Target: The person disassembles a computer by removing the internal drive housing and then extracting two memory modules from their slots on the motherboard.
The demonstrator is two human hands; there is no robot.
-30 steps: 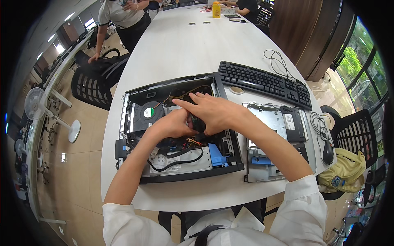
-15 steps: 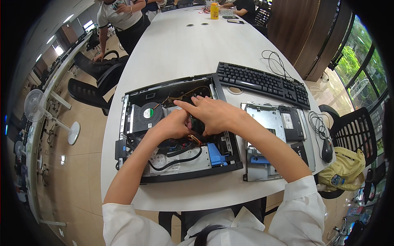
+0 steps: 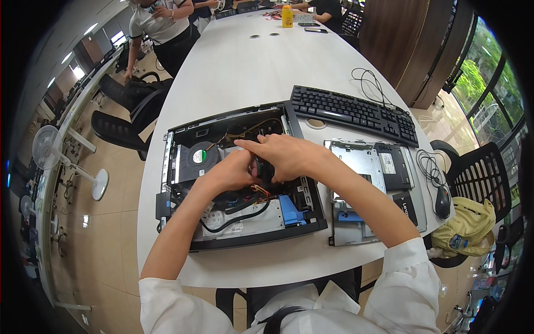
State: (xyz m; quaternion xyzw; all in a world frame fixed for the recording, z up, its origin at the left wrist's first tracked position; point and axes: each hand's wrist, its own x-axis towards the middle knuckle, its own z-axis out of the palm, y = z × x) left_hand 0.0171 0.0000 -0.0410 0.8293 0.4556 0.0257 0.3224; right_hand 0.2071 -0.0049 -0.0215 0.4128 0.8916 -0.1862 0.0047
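Premises: office. Long white smooth-topped desk (image 3: pixel 233 67) bears black oblong keyboard (image 3: pixel 356 115) and opened black metal computer case (image 3: pixel 261 237). Black mesh-backed chairs (image 3: pixel 483 177) stand alongside; narrow white ceiling lights (image 3: pixel 94 25) are lit.

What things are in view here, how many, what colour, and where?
Table: one, white, centre.
Open computer case: one, black and grey, on the table near the person.
Blower fan: one, black, inside the case, left.
Wires: several, orange and black, inside the case.
Loose parts: several, silver, black and blue, right of the case.
Keyboard: one, black, behind the loose parts.
Mouse: one, black, table's right edge.
Bottle: one, yellow, table's far end.
Bag: one, pale yellow, at right.
Chairs: several, black, around the table.
Standing fan: one clearly seen, white, floor at left.
Other people: at least three, varied clothing, far end.
Sleeves: two, white, lower edge.
Left fingers: partly hidden, bare, at the case's middle.
Right fingers: bare, beside the left ones.
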